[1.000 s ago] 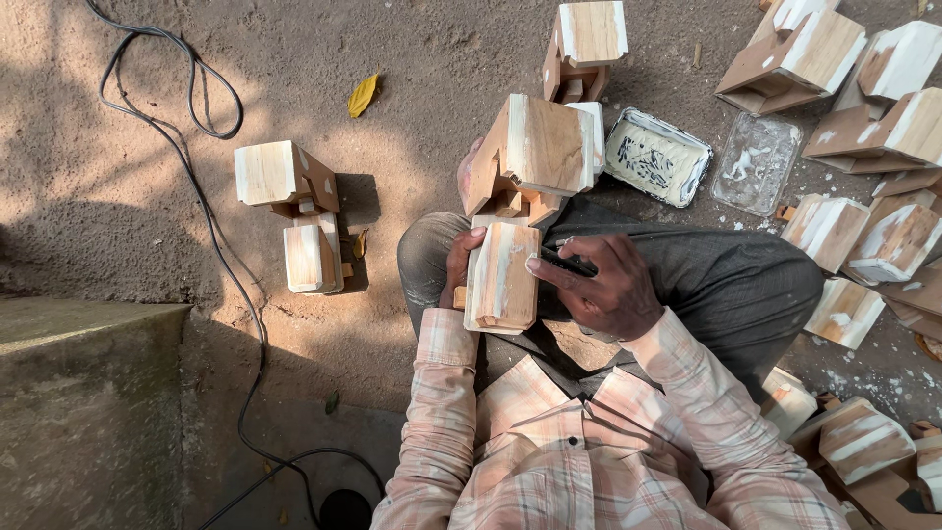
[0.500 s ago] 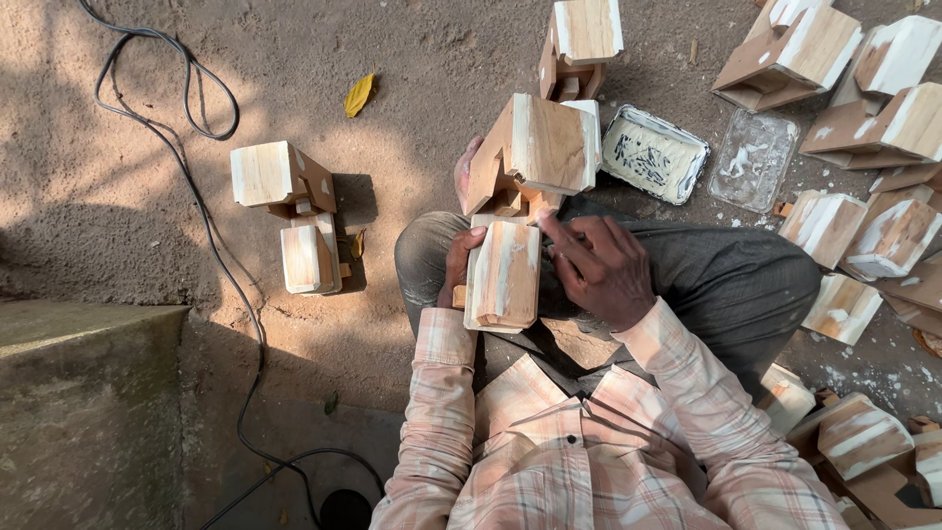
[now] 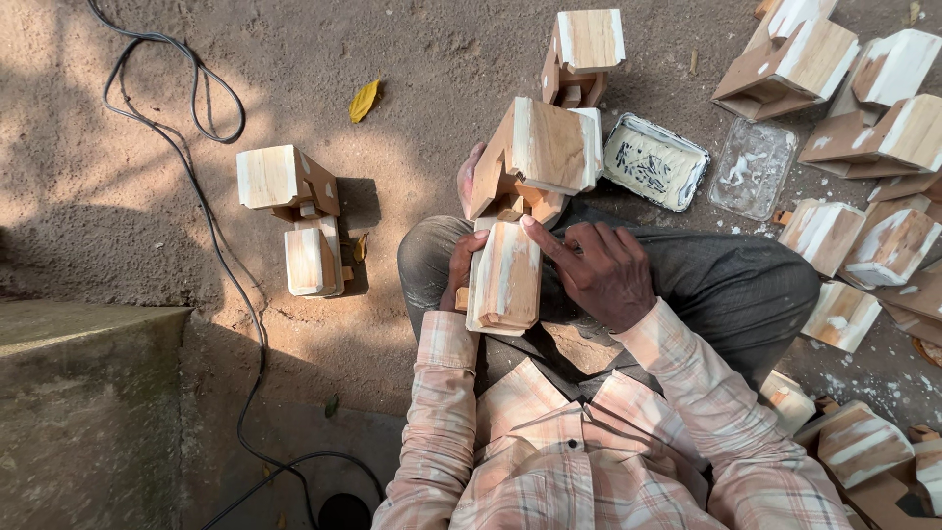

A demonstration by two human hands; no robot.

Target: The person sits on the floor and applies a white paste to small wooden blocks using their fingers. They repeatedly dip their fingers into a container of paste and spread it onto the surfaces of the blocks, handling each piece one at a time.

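I sit on the ground with a small wooden toy piece (image 3: 505, 277) resting on my lap. My left hand (image 3: 459, 267) grips its left side from behind. My right hand (image 3: 599, 270) rests against its right side, the forefinger stretched onto its top edge. Just beyond it, by my foot (image 3: 469, 177), stands a larger wooden block assembly (image 3: 540, 149). A white-smeared rectangular tin of paste (image 3: 654, 161) lies on the ground to the right of that assembly, beside a clear plastic lid (image 3: 753, 167).
Two joined wooden toys (image 3: 294, 211) stand on the dirt to the left. Another wooden piece (image 3: 585, 51) stands farther off. Several wooden pieces (image 3: 863, 118) are piled at the right. A black cable (image 3: 211, 206) snakes along the left; a concrete slab (image 3: 88, 412) sits lower left.
My right hand has moved left from my lap onto the toy piece, its forefinger now on the top edge. The left hand keeps its hold.
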